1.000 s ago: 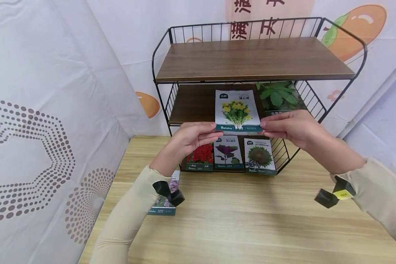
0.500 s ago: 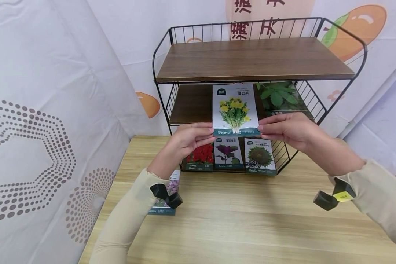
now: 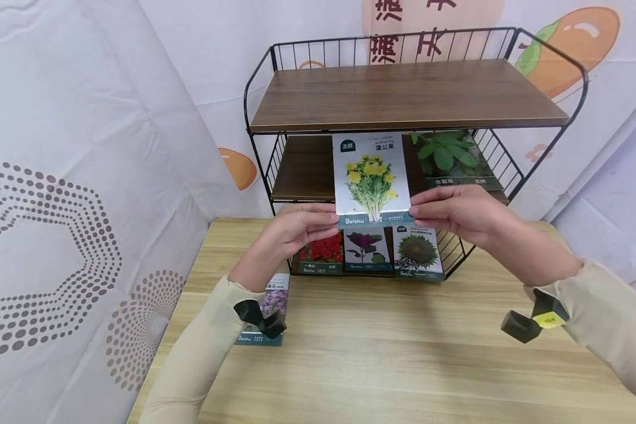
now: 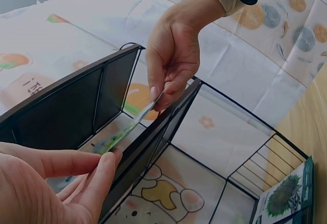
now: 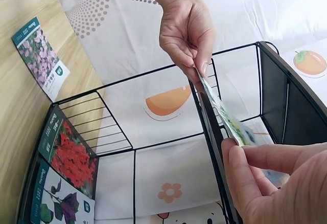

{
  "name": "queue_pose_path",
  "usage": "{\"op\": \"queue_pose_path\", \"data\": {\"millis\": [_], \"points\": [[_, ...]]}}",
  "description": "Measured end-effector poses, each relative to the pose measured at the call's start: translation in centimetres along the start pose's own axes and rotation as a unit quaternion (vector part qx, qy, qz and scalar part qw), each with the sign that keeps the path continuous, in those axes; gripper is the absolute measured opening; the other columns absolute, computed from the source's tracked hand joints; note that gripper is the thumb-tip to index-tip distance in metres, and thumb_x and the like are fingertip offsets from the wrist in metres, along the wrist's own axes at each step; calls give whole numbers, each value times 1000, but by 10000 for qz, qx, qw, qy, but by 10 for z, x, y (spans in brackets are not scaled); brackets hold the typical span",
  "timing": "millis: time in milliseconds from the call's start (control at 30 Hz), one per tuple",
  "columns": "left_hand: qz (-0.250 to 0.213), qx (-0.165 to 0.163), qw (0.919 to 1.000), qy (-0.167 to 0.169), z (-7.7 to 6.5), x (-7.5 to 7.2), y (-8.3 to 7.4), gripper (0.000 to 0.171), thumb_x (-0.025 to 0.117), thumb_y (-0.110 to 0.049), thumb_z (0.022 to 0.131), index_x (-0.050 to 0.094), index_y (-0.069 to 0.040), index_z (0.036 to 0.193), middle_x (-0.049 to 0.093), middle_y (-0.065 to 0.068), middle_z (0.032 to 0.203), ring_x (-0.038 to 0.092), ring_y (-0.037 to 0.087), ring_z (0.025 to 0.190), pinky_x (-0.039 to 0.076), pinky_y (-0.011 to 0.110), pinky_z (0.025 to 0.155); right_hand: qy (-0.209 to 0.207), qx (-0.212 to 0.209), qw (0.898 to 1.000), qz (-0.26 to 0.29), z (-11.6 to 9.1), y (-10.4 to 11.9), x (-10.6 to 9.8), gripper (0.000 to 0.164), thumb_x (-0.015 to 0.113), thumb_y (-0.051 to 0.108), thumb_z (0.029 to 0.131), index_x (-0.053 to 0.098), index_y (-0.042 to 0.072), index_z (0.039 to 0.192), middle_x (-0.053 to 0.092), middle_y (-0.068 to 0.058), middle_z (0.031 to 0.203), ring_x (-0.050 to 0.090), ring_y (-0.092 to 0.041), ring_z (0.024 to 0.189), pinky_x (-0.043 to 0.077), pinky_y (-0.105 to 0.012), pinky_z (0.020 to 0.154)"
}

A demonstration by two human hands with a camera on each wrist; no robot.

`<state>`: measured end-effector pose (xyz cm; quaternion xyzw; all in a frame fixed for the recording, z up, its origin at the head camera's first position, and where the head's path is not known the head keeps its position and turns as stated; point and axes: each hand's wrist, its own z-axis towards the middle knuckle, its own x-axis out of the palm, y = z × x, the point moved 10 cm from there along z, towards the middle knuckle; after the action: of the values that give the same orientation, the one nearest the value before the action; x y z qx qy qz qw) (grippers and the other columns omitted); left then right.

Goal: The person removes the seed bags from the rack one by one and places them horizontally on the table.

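Note:
A seed packet [image 3: 372,182] with yellow dandelions is held between both hands at the front of the rack's middle shelf [image 3: 303,171]. My left hand [image 3: 304,227] pinches its lower left corner between thumb and fingers. At the lower right corner, my right hand [image 3: 458,212] pinches it the same way. Both wrist views show the packet nearly edge-on, close over the shelf's front edge. On the same shelf, to the right, lies a packet with green leaves [image 3: 447,156].
Three packets lie on the bottom shelf: red flowers [image 3: 322,250], a purple plant [image 3: 364,247] and a sunflower [image 3: 417,250]. A packet with pink-purple flowers [image 3: 275,303] lies on the wooden table [image 3: 381,353], partly behind the left wrist. The top shelf [image 3: 403,94] overhangs the middle one.
Both hands have shifted the dandelion packet slightly left and lower in the head view. Its face has tilted more toward the head camera. The grip stays at the lower corners.

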<state>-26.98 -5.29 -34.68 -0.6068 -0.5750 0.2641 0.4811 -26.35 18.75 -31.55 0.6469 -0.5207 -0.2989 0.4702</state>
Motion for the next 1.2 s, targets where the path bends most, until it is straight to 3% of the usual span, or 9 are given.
{"op": "queue_pose_path", "data": {"millis": [233, 567, 800, 933, 1067, 1200], "points": [[145, -16, 9997, 182, -3, -10, 7, 39, 64, 5, 96, 60, 7, 134, 71, 10, 103, 74, 14, 81, 66, 25, 78, 19, 5, 10000, -95, -1, -9, 10, 23, 67, -1, 96, 79, 17, 89, 77, 1, 91, 75, -9, 82, 65, -23, 81], [438, -140, 9985, 301, -6, -30, 28, 39, 65, 6, 95, 59, 9, 134, 74, 3, 89, 74, 11, 79, 66, 27, 81, -49, -167, 9989, -432, -2, -29, 27, 19, 69, 1, 95, 77, 17, 90, 75, 4, 90, 75, -8, 84, 65, -25, 85], [659, -212, 9965, 468, -10, -41, 43, 39, 62, 7, 95, 56, 12, 133, 73, 1, 86, 74, 11, 79, 66, 27, 83, -135, -210, 9964, -805, 0, -44, 37, 9, 71, 4, 94, 72, 3, 103, 75, 3, 91, 76, -10, 86, 66, -27, 85], [735, -183, 9951, 637, -9, -47, 53, 29, 61, 8, 94, 61, 11, 124, 72, 1, 85, 74, 11, 79, 66, 27, 83, -197, -245, 9941, -1040, 1, -53, 43, 21, 73, 6, 93, 69, -5, 111, 74, 2, 91, 75, -10, 85, 66, -27, 85], [770, -229, 9936, 799, -8, -52, 65, 15, 61, 10, 94, 68, 1, 104, 72, 3, 82, 74, 13, 77, 66, 27, 81, -249, -297, 9911, -1275, 4, -64, 47, 22, 75, 8, 92, 70, -4, 110, 75, 2, 87, 75, -11, 84, 65, -28, 87], [884, -312, 9910, 951, -7, -57, 76, 18, 61, 10, 93, 70, -5, 93, 73, 3, 81, 74, 14, 77, 66, 30, 84, -281, -357, 9904, -1303, 7, -76, 51, 18, 76, 9, 91, 72, -2, 105, 75, 3, 83, 74, -12, 82, 65, -27, 85]]}}
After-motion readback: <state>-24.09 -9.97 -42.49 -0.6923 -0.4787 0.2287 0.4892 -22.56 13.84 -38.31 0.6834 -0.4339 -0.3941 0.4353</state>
